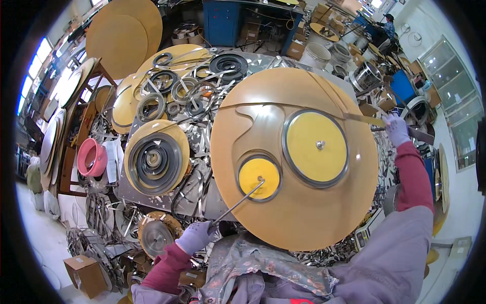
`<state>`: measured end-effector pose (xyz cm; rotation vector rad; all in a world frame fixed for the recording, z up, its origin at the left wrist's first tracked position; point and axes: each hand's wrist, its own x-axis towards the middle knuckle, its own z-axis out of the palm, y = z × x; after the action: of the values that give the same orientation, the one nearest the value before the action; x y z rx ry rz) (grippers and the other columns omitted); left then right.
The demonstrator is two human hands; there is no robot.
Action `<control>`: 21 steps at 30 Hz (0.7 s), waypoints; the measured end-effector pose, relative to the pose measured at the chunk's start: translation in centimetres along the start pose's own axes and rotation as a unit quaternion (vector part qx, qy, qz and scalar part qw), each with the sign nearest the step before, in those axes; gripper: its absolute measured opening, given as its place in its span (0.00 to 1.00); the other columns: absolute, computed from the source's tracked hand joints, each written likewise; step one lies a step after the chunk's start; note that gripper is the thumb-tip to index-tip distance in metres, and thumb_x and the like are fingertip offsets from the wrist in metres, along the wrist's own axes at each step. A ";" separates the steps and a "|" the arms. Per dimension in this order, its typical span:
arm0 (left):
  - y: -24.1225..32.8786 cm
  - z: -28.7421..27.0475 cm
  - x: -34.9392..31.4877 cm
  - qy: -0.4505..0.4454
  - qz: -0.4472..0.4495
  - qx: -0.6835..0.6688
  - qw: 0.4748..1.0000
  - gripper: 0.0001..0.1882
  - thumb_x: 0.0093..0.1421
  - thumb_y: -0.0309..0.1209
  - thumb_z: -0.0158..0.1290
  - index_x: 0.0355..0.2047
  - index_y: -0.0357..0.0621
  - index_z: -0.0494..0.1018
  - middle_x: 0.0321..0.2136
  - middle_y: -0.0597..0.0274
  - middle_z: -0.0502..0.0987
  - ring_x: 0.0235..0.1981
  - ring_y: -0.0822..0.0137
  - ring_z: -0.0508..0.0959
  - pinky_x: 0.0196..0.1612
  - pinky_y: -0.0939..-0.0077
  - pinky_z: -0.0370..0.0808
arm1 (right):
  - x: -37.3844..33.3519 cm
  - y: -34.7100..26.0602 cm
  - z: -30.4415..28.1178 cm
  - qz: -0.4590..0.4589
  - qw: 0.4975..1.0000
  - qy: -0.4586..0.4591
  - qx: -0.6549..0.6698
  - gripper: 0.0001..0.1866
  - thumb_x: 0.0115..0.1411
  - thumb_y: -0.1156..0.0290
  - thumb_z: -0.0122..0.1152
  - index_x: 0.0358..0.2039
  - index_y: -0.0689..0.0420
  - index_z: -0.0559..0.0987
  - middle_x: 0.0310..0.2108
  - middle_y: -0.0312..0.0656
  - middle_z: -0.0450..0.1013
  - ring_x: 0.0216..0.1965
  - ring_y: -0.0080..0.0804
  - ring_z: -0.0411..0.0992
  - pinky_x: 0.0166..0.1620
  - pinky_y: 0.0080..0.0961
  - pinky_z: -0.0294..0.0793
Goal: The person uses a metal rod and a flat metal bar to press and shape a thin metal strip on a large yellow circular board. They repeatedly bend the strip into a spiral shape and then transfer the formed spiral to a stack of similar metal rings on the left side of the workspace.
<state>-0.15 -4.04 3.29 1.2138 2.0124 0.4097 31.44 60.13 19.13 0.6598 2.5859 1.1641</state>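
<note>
In front of me lies a large round tan board. On it sit a small yellow disc and a larger yellow disc, each ringed by a grey metal band. A small knob stands at the larger disc's centre. My left hand, in a pale purple glove, is closed round a thin metal rod whose far end meets the small disc's centre. My right hand, gloved likewise, grips a long flat strip at the board's right side. A thin dark line of strip curves across the board's upper part.
Left of the board, a dark coil rests on a round tan plate. Behind it are several more coils and loose metal strips. A pink bucket stands at left. White buckets and cartons are at far right, where another person is.
</note>
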 end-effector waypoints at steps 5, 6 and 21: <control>-0.1 -1.0 -3.0 -0.025 -0.037 -0.022 0.999 0.14 0.60 0.38 0.48 0.29 0.39 0.72 0.24 0.43 0.74 0.28 0.44 0.75 0.32 0.54 0.70 | -7.5 1.2 -5.4 -0.012 0.990 -0.134 0.034 0.17 0.51 0.62 0.59 0.44 0.42 0.75 0.32 0.40 0.74 0.39 0.37 0.72 0.41 0.31 0.72; -0.5 -0.8 -3.4 -0.032 -0.032 -0.014 0.999 0.13 0.59 0.38 0.48 0.29 0.39 0.72 0.23 0.43 0.74 0.28 0.44 0.75 0.32 0.54 0.70 | -8.5 1.5 -6.6 -0.018 0.986 -0.163 0.033 0.17 0.51 0.61 0.59 0.43 0.42 0.76 0.32 0.40 0.74 0.40 0.36 0.73 0.41 0.31 0.72; -1.4 1.7 -8.4 -0.065 0.000 -0.005 0.998 0.14 0.60 0.39 0.45 0.31 0.40 0.71 0.26 0.45 0.75 0.30 0.46 0.76 0.35 0.55 0.71 | -3.6 -7.1 -24.8 -0.150 0.872 -0.374 0.279 0.15 0.45 0.61 0.62 0.35 0.50 0.82 0.31 0.44 0.78 0.37 0.39 0.76 0.42 0.33 0.73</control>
<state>2.53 -12.18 4.91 1.2019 1.8976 0.3318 22.97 38.14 30.18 0.6114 2.1761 -0.0026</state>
